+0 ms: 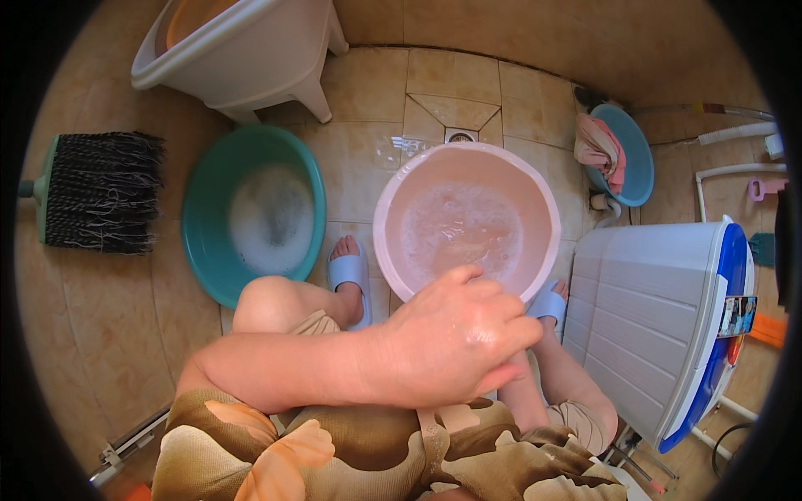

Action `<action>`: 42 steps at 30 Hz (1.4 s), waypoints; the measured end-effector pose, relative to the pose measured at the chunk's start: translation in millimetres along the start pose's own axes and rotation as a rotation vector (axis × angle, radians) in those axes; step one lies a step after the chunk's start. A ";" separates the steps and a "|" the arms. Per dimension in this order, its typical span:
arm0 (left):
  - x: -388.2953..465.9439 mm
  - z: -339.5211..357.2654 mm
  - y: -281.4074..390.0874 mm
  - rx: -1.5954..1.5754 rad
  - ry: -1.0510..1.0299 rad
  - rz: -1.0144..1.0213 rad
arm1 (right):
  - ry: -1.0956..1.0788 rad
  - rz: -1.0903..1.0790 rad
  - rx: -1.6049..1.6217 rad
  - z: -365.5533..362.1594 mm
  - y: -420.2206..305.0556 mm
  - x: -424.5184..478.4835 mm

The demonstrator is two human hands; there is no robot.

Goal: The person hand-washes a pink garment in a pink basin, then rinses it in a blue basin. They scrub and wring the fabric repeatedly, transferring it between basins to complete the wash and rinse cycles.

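My left hand [467, 338] is in front of my body with its wet back towards me and its fingers bent. Whether anything lies in its palm is hidden. Below it shows what looks like my right forearm [525, 397], coming out of a patterned brown sleeve; the right hand itself is hidden behind the left. Just beyond the hands stands a pink plastic basin [383, 232] on the floor, holding cloudy, sudsy water [463, 228]. To its left is a green plastic basin [203, 219] with white foam [269, 219] in it.
A floor drain [460, 136] lies behind the pink basin. A white plastic stool or chair [269, 56] stands at back left, a broom [100, 191] at far left. On the right are a white-and-blue washing machine [633, 319], a phone [737, 316] and a blue basin [636, 156] with pink cloth [600, 150].
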State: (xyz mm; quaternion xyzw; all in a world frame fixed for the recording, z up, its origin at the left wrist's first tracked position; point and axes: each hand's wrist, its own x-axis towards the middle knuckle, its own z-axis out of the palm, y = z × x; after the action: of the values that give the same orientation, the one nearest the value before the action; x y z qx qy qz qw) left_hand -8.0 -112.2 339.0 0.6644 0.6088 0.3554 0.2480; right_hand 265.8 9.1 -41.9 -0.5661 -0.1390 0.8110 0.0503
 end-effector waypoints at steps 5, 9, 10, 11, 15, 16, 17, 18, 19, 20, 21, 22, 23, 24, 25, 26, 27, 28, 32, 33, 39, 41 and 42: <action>-1.4 -10.1 -4.7 0.066 -0.069 -0.026 | -0.095 -0.126 0.076 101.8 -24.6 -9.3; -4.3 -15.0 -12.6 0.068 -0.062 -0.050 | -0.034 -0.118 0.043 161.8 -47.6 11.6; -4.5 -17.2 -12.2 0.055 -0.054 -0.060 | -0.052 -0.125 0.038 171.5 -52.3 24.1; -4.3 -20.0 -12.8 0.042 -0.048 -0.069 | -0.142 -0.154 0.048 178.9 -54.8 44.4; 1.6 -29.3 -25.2 0.010 -0.115 -0.099 | -0.205 -0.198 -0.035 237.0 -84.0 95.4; 3.3 -33.4 -26.0 0.008 -0.138 -0.118 | -0.215 -0.189 0.008 254.4 -89.3 103.1; 5.4 -36.9 -27.4 -0.001 -0.163 -0.125 | -0.173 -0.194 -0.022 268.6 -94.3 114.9; 5.4 -39.1 -27.1 0.016 -0.172 -0.162 | -0.208 -0.250 -0.040 280.5 -96.6 127.4; 5.8 -40.2 -28.9 0.005 -0.165 -0.167 | -0.184 -0.225 -0.035 292.4 -103.4 139.1; 3.6 -40.3 -30.8 -0.001 -0.147 -0.190 | -0.195 -0.188 -0.119 313.7 -109.5 125.6; 4.8 -41.8 -29.7 0.000 -0.136 -0.214 | -0.219 -0.190 -0.172 328.3 -111.5 124.0; 9.0 -44.3 -32.8 -0.001 -0.159 -0.222 | -0.275 -0.177 -0.079 333.4 -114.0 143.7; 10.1 -45.4 -36.0 -0.005 -0.152 -0.233 | -0.265 -0.159 -0.128 347.9 -116.7 137.9; 12.3 -46.7 -39.4 -0.005 -0.155 -0.229 | -0.249 -0.165 -0.171 354.0 -117.7 150.9; 14.1 -47.0 -40.5 -0.004 -0.149 -0.240 | -0.241 -0.152 -0.117 363.4 -115.1 155.6; 16.5 -46.9 -39.7 0.031 -0.164 -0.283 | -0.226 -0.142 -0.065 367.9 -113.2 159.6; 18.4 -46.8 -38.5 0.030 -0.169 -0.287 | -0.239 -0.146 -0.071 370.8 -110.5 165.2; 17.9 -47.1 -40.3 0.023 -0.170 -0.287 | -0.247 -0.152 -0.080 371.1 -108.7 171.9; 24.5 -42.1 -41.3 0.026 -0.183 -0.279 | -0.141 -0.147 -0.233 386.8 -122.9 172.6; 26.1 -40.0 -40.5 0.057 -0.167 -0.277 | -0.095 -0.131 -0.095 392.7 -123.8 183.9; 25.6 -30.4 -38.9 0.246 -0.160 -0.288 | -0.318 -0.232 -0.510 361.1 -148.3 132.8; 28.8 -28.9 -36.0 0.340 -0.149 -0.282 | -0.278 -0.282 -0.636 323.4 -136.9 100.9; 29.2 -26.9 -34.5 0.389 -0.140 -0.270 | -0.311 -0.296 -0.719 294.6 -126.0 95.4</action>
State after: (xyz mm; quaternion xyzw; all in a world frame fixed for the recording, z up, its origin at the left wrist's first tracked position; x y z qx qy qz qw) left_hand -50.5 -81.5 334.5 0.6354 0.7303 0.1484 0.2023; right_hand -52.2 102.7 1.8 -0.3925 -0.4992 0.7704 -0.0561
